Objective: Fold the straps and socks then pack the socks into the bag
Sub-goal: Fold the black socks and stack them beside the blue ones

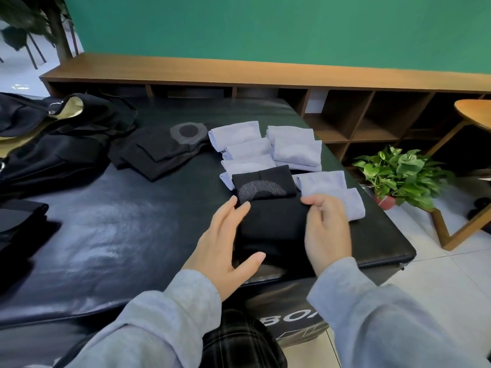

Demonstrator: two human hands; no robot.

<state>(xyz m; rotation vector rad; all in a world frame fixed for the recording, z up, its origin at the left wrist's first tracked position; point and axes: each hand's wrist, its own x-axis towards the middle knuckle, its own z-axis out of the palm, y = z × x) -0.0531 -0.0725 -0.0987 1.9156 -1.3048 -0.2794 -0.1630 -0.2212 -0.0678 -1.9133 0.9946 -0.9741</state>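
A folded black sock (273, 224) lies near the front right of the black padded table (119, 235). My left hand (225, 240) rests on its left edge with straight fingers. My right hand (326, 229) touches its right side, fingers bent over the edge. Just behind it sits another folded black sock (263, 183) with a grey crescent pattern. Several folded pale blue socks (268, 150) are stacked behind and to the right. A heap of unfolded black socks (159, 150) lies mid-table. The black bag (53, 136) with cream lining lies open at the far left.
Black folded straps (18, 221) lie at the left edge. A low wooden shelf unit (372, 120) runs along the green wall. A potted plant (398, 173) and a wooden stool (473, 166) stand on the tiled floor to the right of the table.
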